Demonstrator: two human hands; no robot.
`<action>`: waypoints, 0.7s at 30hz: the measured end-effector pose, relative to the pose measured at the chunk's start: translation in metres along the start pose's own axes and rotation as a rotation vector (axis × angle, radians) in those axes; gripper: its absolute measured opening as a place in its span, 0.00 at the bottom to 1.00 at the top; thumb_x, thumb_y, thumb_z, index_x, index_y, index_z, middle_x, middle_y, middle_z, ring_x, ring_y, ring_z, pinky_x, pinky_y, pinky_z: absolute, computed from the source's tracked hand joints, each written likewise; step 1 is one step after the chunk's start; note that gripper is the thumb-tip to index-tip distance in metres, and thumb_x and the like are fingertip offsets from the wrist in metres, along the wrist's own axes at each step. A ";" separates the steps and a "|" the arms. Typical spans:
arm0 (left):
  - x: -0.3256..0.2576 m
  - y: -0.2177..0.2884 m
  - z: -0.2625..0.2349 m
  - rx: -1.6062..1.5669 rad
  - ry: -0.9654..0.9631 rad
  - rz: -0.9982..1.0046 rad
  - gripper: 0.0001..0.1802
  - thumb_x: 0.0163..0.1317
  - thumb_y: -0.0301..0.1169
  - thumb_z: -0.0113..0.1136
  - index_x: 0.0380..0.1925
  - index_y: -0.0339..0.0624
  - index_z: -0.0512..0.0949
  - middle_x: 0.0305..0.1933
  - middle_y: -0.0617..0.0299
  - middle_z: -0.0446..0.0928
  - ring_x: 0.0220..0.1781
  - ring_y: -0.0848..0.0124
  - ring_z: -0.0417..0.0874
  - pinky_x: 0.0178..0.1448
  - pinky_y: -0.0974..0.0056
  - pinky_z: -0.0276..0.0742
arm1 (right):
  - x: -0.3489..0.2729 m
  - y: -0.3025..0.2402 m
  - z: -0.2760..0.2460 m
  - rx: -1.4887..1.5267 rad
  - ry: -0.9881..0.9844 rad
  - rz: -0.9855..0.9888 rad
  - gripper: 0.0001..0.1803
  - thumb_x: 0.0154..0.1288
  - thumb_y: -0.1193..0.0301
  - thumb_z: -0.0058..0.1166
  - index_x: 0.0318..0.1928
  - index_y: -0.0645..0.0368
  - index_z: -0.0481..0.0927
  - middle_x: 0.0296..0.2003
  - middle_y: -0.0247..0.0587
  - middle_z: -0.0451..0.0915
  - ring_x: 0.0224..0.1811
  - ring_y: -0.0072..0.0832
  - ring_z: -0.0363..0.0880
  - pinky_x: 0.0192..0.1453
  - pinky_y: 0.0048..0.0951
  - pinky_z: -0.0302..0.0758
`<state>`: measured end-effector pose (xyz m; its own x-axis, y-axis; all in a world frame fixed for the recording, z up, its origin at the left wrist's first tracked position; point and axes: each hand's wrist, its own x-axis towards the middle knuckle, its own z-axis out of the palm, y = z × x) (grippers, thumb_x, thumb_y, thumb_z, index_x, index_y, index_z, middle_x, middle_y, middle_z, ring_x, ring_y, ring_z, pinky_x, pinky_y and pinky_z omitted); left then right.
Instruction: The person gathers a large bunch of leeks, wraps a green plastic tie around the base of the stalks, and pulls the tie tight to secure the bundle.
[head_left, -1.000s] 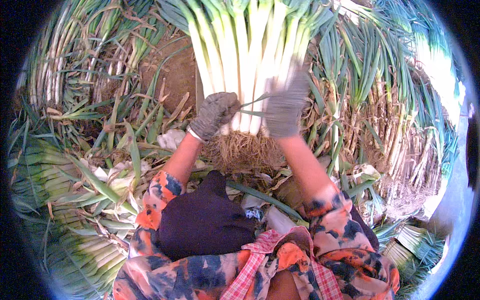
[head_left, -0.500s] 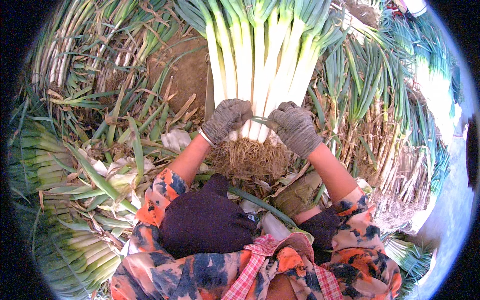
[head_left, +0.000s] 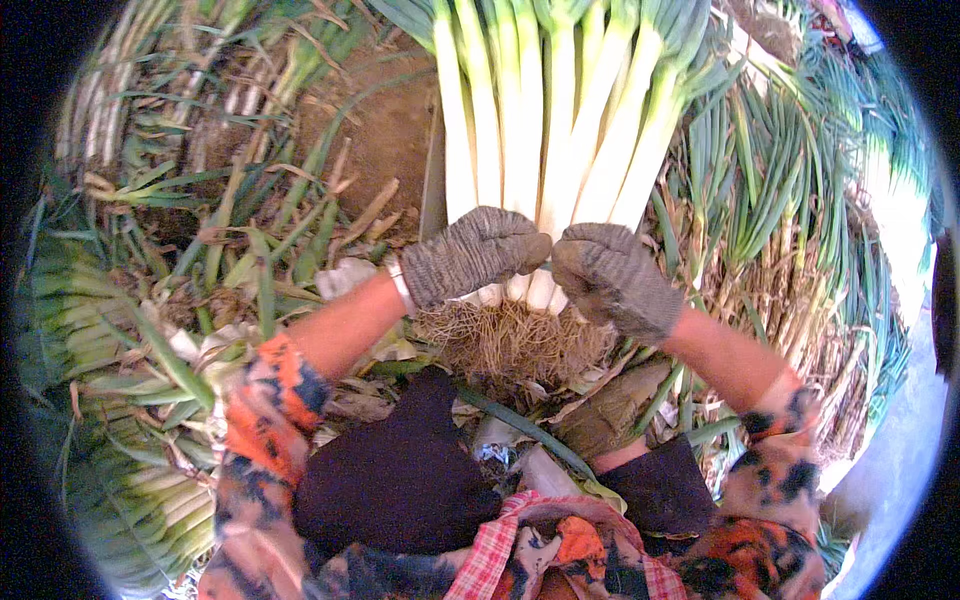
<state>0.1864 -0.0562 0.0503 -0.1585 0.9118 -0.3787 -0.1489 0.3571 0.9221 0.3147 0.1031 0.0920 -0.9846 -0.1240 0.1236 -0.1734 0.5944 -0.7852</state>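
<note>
the left hand (head_left: 472, 255), in a grey knitted work glove, and the right hand (head_left: 615, 278), gloved the same, meet knuckle to knuckle at the base of a thick bundle of long white-stalked green onions (head_left: 545, 130). both hands have their fingers curled tight around the lower white part of the bundle, just above its tangled tan mass of roots (head_left: 515, 345), which hangs below the gloves toward the person. the bundle stands in the upper middle of the view, its stalks running up and away from the hands and turning green near the top edge. bare forearms reach in from orange and dark patterned sleeves (head_left: 265, 420). to the left lies a patch of brown bare soil (head_left: 375, 140) strewn with dry yellowed leaves. heaps of loose green onion stalks (head_left: 800, 200) lie at the right, and more trimmed stalks (head_left: 130, 480) pile up at the lower left. a red checked cloth (head_left: 520, 545) shows at the lower edge.
</note>
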 end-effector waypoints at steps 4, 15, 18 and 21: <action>-0.001 0.013 -0.005 0.047 -0.097 0.038 0.15 0.65 0.38 0.44 0.37 0.41 0.77 0.35 0.57 0.77 0.36 0.67 0.79 0.44 0.62 0.75 | -0.048 0.027 -0.004 -0.283 -0.071 -0.258 0.16 0.56 0.68 0.48 0.46 0.57 0.73 0.40 0.50 0.74 0.40 0.43 0.75 0.40 0.39 0.73; 0.002 -0.013 0.032 -0.034 0.210 0.121 0.11 0.60 0.34 0.55 0.30 0.36 0.77 0.27 0.64 0.76 0.32 0.78 0.74 0.40 0.72 0.74 | -0.053 0.040 0.023 0.053 0.039 0.046 0.11 0.63 0.68 0.46 0.36 0.65 0.74 0.27 0.51 0.73 0.32 0.47 0.73 0.38 0.39 0.71; 0.005 -0.025 0.025 0.285 0.287 0.306 0.07 0.56 0.29 0.58 0.34 0.38 0.76 0.30 0.61 0.76 0.33 0.71 0.77 0.40 0.68 0.75 | -0.050 0.035 0.023 0.093 0.041 0.033 0.13 0.62 0.68 0.46 0.38 0.67 0.75 0.29 0.52 0.74 0.34 0.47 0.74 0.39 0.39 0.72; 0.003 -0.019 0.030 0.029 0.262 -0.004 0.13 0.52 0.25 0.61 0.39 0.41 0.75 0.35 0.57 0.77 0.36 0.63 0.79 0.41 0.64 0.77 | -0.052 0.041 0.023 0.156 -0.034 0.121 0.13 0.61 0.68 0.47 0.39 0.67 0.75 0.30 0.53 0.75 0.36 0.47 0.75 0.40 0.39 0.72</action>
<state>0.2182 -0.0545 0.0344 -0.4057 0.8281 -0.3868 -0.1227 0.3700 0.9209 0.3593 0.1161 0.0396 -0.9962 -0.0872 0.0045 -0.0457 0.4767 -0.8779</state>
